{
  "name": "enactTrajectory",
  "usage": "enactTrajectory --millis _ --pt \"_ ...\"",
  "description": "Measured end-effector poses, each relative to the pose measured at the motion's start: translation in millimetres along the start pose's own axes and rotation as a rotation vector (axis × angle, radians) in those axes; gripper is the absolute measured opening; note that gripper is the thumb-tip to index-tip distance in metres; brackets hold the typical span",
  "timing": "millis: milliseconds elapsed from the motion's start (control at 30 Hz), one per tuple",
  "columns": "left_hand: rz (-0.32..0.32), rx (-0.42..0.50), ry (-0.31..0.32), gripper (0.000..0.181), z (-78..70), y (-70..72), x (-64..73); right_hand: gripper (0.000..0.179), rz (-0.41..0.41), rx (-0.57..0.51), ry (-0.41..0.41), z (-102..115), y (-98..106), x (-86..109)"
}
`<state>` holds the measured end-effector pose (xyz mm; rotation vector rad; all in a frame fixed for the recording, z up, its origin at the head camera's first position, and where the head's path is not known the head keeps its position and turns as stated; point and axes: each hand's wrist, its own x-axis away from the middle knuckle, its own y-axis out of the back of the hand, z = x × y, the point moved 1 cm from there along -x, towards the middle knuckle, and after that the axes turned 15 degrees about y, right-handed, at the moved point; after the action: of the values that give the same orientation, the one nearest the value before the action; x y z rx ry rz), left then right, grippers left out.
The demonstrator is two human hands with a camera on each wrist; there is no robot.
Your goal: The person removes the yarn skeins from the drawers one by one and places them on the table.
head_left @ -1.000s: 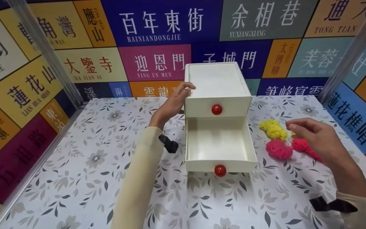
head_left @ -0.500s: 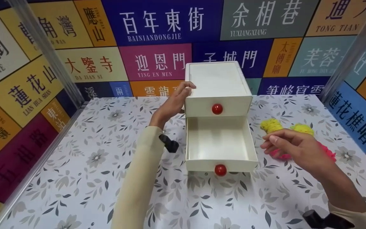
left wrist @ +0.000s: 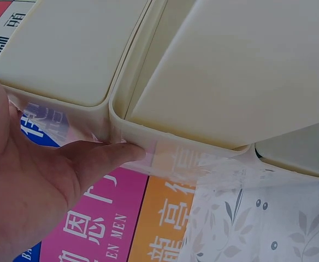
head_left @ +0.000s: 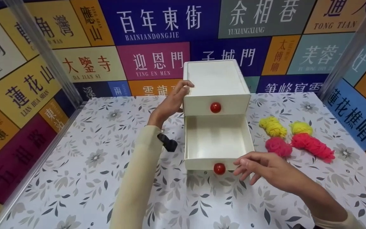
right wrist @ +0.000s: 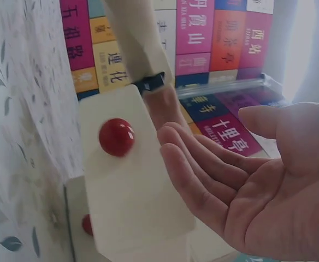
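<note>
Since the earlier frames, the right hand (head_left: 267,167) is shifting from the yarn to the near right corner of the pulled-out lower drawer (head_left: 199,164); I'm seeing its fingers hanging loose, slightly bent, but can't tell whether they're touching. Pink yarn bundles (head_left: 313,147) are lying right of the drawer, yellow yarn bundles (head_left: 272,127) just beyond. Farther left, the left hand (head_left: 172,100) is gripping the white drawer cabinet (head_left: 214,78), fingers curling over its top left edge.
</note>
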<state>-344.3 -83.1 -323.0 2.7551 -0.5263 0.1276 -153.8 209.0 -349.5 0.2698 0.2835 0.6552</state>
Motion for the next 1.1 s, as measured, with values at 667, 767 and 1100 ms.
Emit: enactTrajectory --millis 667,767,1100 --pt "-0.012 -0.004 -0.006 0.026 -0.4 0.1 -2.0 0.063 0.131 -0.451 -0.269 -49 -41 -17.2" --pt "-0.011 -0.005 -0.004 0.026 -0.5 -0.1 -2.0 0.061 0.118 -0.556 -0.28 -54 -48 -19.4" --pt "0.0 0.012 0.0 0.025 0.9 0.2 -2.4 0.052 0.033 -0.729 -0.252 -60 -57 -26.0"
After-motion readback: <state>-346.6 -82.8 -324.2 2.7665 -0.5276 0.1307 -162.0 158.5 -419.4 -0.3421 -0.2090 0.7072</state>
